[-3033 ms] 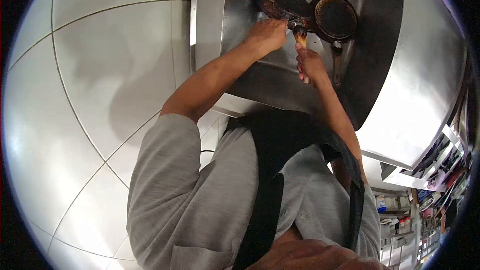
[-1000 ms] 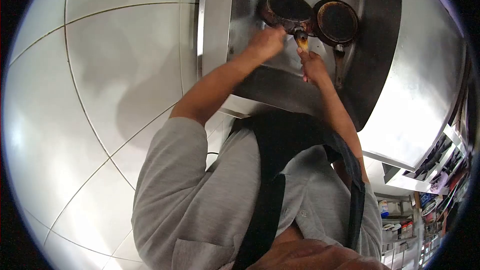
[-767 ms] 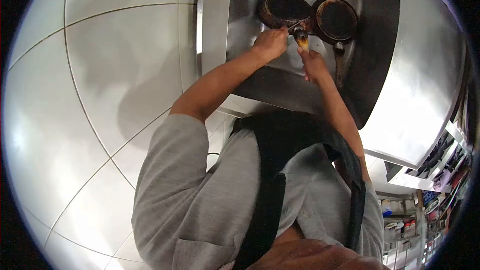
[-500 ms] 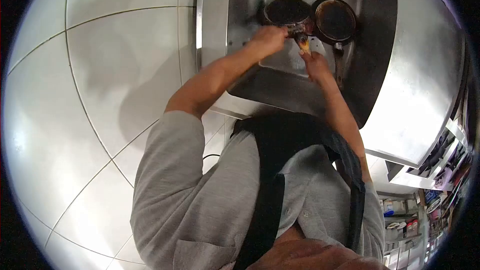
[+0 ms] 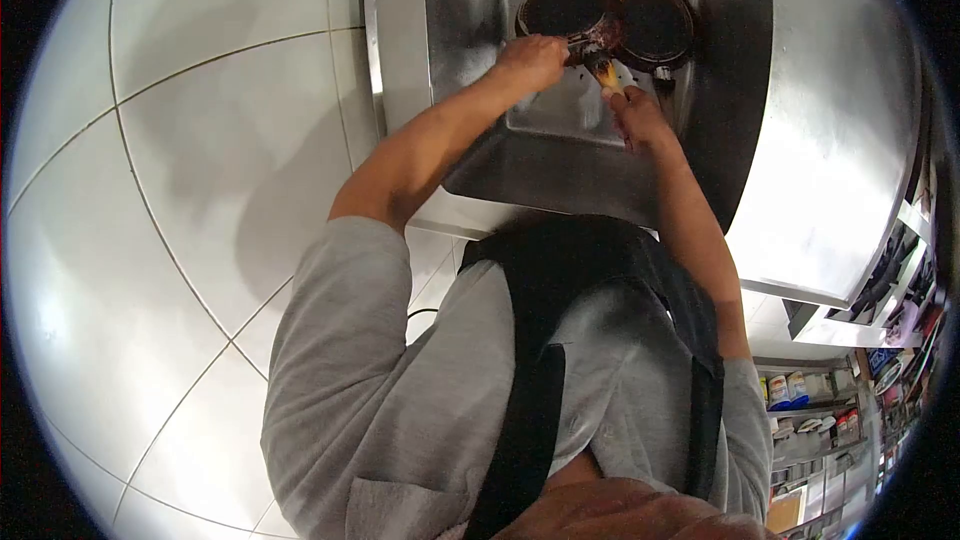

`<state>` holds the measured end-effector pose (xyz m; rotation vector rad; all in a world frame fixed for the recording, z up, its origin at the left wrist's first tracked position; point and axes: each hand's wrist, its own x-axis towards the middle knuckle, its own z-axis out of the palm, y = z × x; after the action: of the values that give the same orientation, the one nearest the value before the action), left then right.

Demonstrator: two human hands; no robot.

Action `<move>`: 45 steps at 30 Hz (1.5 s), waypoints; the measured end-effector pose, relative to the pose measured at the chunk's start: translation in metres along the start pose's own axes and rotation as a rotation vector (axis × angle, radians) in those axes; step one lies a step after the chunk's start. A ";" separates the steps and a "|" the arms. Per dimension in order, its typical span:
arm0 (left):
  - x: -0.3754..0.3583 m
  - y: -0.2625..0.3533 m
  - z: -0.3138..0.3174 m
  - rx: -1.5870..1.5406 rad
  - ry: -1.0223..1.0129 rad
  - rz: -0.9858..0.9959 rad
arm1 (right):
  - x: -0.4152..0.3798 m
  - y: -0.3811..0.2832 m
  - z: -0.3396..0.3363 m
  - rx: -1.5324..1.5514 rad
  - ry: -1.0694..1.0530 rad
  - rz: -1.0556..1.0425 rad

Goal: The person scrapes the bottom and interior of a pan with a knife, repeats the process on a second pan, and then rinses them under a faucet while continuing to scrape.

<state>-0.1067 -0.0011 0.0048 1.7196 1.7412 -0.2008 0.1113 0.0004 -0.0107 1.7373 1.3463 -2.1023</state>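
Two dark, blackened round pans are in a deep metal sink [image 5: 560, 165]. My left hand [image 5: 535, 62] is closed on the handle of the left pan [image 5: 565, 8], at the pan's near edge. My right hand [image 5: 636, 116] grips a brush-like tool [image 5: 603, 70] with a yellowish handle; its dark end touches the left pan near where the handle joins. Just right of it lies the other pan [image 5: 655, 25], its handle pointing toward me and partly in shadow.
White tiles [image 5: 220, 140] cover the surface at the left. A shiny metal counter [image 5: 830, 140] adjoins the sink on the right. Shelves [image 5: 815, 410] with containers stand at the lower right.
The sink and pans appear shifted slightly left and up in the view. The left pan is tilted a little differently, and both hands keep their grips.
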 end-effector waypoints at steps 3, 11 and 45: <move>-0.012 0.009 0.006 -0.123 0.067 -0.110 | 0.005 0.004 0.001 0.094 -0.009 0.019; -0.052 0.016 0.020 -0.566 0.343 -0.191 | -0.017 -0.021 0.001 0.240 -0.096 0.071; -0.020 0.001 0.046 -0.556 0.331 0.072 | -0.018 -0.010 -0.007 0.368 -0.280 0.150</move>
<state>-0.0915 -0.0427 -0.0193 1.4446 1.7389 0.5805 0.1166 0.0030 0.0101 1.5164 0.7696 -2.5045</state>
